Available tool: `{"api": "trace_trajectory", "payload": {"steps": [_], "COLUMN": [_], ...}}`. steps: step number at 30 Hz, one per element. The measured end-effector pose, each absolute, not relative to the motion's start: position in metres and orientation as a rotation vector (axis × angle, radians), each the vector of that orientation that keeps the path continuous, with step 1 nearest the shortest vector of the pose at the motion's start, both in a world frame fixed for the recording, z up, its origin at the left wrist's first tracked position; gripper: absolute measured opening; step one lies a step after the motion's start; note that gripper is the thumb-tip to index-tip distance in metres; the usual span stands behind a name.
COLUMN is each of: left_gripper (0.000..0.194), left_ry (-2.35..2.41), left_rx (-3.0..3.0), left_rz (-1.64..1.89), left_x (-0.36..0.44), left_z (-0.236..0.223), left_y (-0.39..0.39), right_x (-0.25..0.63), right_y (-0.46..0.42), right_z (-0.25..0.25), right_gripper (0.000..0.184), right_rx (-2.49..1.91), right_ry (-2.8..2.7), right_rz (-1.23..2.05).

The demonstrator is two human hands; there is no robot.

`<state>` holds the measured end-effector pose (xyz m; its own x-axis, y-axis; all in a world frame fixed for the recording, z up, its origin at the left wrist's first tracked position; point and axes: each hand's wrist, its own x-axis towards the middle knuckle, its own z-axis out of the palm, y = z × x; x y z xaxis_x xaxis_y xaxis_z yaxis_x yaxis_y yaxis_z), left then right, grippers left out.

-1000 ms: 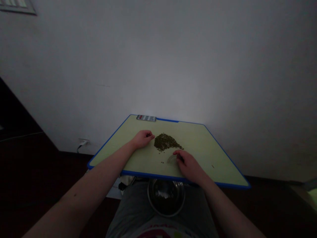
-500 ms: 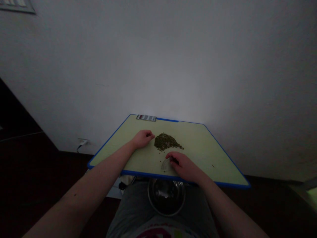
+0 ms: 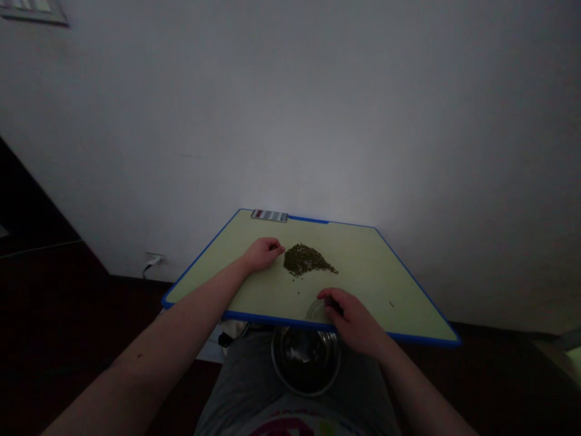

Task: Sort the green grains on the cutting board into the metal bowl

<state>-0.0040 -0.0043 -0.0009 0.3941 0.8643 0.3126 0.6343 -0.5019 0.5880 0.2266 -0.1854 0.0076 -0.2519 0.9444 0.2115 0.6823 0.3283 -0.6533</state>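
Note:
A pile of small greenish-brown beans or seeds (image 3: 305,259) lies on the pale yellow tabletop (image 3: 358,260), with a few loose ones in front of it. My left hand (image 3: 264,254) rests at the pile's left edge, fingers curled and thumb against them; whether anything is between them is hidden. Near the table's front edge, my right hand (image 3: 348,315) grips a clear plastic protractor (image 3: 316,310), its curved side facing left. Below that edge a shiny metal bowl (image 3: 305,360) sits in my lap.
At the table's back left edge lies a flat smartphone-like object (image 3: 269,215). A tiny dark sliver (image 3: 391,304) is on the right side. Behind stands a plain wall (image 3: 299,109) with a plugged-in socket (image 3: 154,260) low on the left.
My right hand has moved right and slightly toward me with the protractor, away from the pile. My left hand has stayed by the pile.

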Motion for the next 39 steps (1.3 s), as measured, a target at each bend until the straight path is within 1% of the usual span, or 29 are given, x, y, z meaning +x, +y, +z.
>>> {"api": "trace_trajectory", "payload": {"steps": [4, 11, 18, 25, 39], "left_gripper": [0.033, 0.033, 0.034, 0.034, 0.031], "left_ry": [1.282, 1.266, 1.27, 1.262, 1.275], "left_rx": [2.3, 2.31, 2.316, 2.304, 2.291], "left_rz": [0.846, 0.854, 0.87, 0.869, 0.853], "left_x": [-0.004, -0.003, -0.003, -0.004, -0.003], "left_z": [-0.001, 0.0, -0.002, -0.002, 0.0], "left_y": [-0.004, -0.006, -0.006, -0.005, -0.006], "right_x": [0.229, 0.215, 0.206, 0.21, 0.22], "right_y": [-0.177, -0.135, -0.134, -0.157, -0.178], "right_z": [0.005, 0.004, 0.008, 0.011, 0.01], "right_gripper": [0.029, 0.028, 0.029, 0.028, 0.027], "right_rx": [-1.481, -1.527, -1.346, -1.326, -1.343], "right_ry": [-1.991, -2.025, -2.191, -2.182, -2.111], "right_rz": [0.506, 0.33, 0.422, 0.544, 0.621]}}
